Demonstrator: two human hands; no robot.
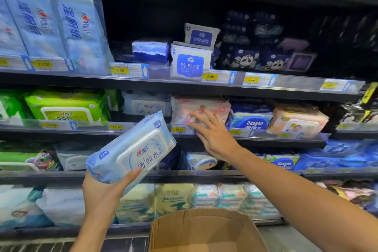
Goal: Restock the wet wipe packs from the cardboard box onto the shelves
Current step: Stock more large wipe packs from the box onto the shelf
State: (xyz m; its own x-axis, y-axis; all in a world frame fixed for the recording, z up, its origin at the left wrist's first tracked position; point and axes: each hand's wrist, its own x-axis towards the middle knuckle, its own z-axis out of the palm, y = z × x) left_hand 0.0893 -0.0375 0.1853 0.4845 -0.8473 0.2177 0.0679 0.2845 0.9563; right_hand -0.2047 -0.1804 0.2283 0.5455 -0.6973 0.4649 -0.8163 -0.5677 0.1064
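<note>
My left hand (106, 187) grips a light blue wet wipe pack (131, 150) from below, thumb over its near edge, tilted up toward the shelves. My right hand (210, 131) reaches forward with fingers spread and relaxed, its fingertips touching a pink wipe pack (202, 106) on the middle shelf (266, 135). A matching pale blue pack (146, 104) lies on that shelf just left of the pink one. The open cardboard box (206, 229) sits below my arms at the bottom centre; its inside is not visible.
Shelves run across the whole view. Green packs (63, 106) lie at the left of the middle shelf, blue Deeyeo packs (251, 118) and another pink pack (296, 120) at the right. White 99.9% packs (191, 61) stand on the shelf above. Price tags line every shelf edge.
</note>
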